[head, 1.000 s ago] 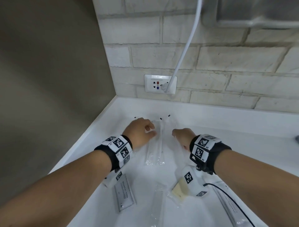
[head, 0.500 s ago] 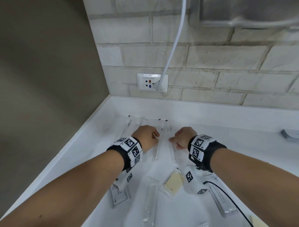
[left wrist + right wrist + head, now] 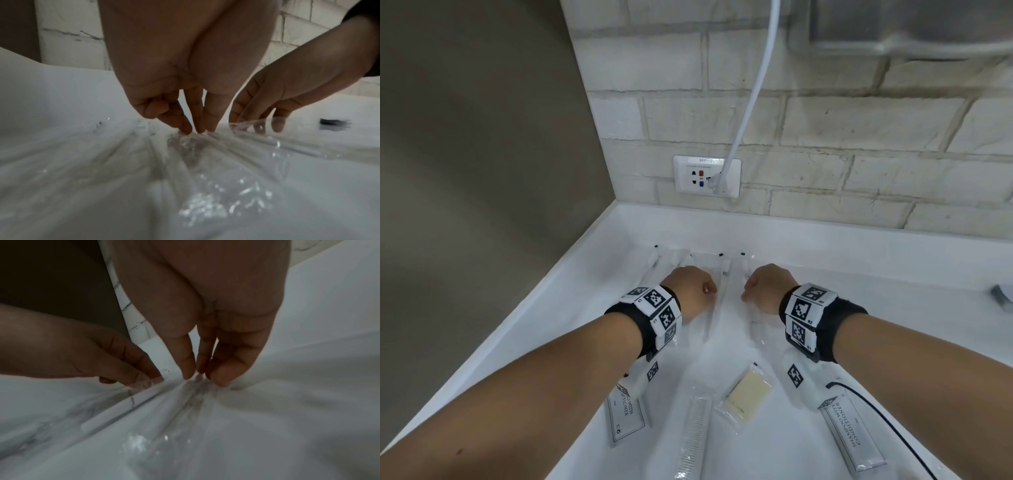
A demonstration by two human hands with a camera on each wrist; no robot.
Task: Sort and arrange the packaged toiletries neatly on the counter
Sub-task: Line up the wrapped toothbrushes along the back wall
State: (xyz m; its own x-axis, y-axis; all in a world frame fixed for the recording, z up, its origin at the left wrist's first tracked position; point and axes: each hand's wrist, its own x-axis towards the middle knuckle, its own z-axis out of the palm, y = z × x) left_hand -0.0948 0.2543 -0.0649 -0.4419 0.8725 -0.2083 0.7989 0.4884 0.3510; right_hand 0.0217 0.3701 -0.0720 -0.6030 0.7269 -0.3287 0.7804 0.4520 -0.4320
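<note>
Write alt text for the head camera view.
Two hands, left hand and right hand, press fingertips onto clear-wrapped toothbrush packets lined up at the back of a white counter. Nearer lie a wrapped comb, a soap packet and shampoo sachets.

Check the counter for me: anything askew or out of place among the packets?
Yes. The soap packet lies diagonally, and the two shampoo sachets sit apart: one under the left forearm, one by the right. The comb packet also lies loose, away from the far row.
</note>
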